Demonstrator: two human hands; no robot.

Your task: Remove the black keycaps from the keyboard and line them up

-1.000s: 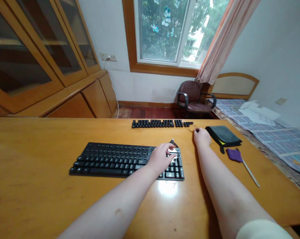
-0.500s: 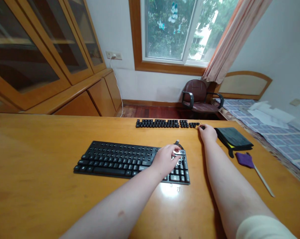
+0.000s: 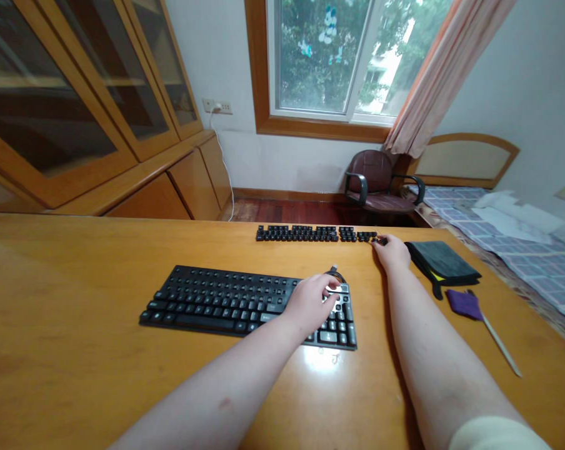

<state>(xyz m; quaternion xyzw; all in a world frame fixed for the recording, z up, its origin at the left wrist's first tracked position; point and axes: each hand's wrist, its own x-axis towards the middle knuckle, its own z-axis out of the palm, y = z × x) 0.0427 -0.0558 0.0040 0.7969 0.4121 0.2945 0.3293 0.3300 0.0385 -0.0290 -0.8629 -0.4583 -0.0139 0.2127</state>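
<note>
A black keyboard (image 3: 207, 300) lies on the wooden table, its upper rows and part of its number pad showing bare key sockets. My left hand (image 3: 313, 300) rests over the right part of the keyboard, thumb and fingers apart with nothing seen between them. Along the far table edge runs a row of loose black keycaps (image 3: 296, 234), sorted in groups. At this row's right end, my right hand (image 3: 391, 253) has thumb and fingertips closed around a small black keycap (image 3: 382, 241), partly hidden by the fingers.
A keyboard cable (image 3: 335, 271) is bunched behind the number pad. Right of my right arm lie a dark folded cloth case (image 3: 444, 259), a purple pouch (image 3: 464, 304) and a thin pale strip (image 3: 502, 347). Beyond the table stand an armchair (image 3: 374, 178) and a bed (image 3: 498, 212).
Both hands stay in nearly the same places, with only a slight shift of the right fingers at the end of the keycap row. The view has turned very slightly.
</note>
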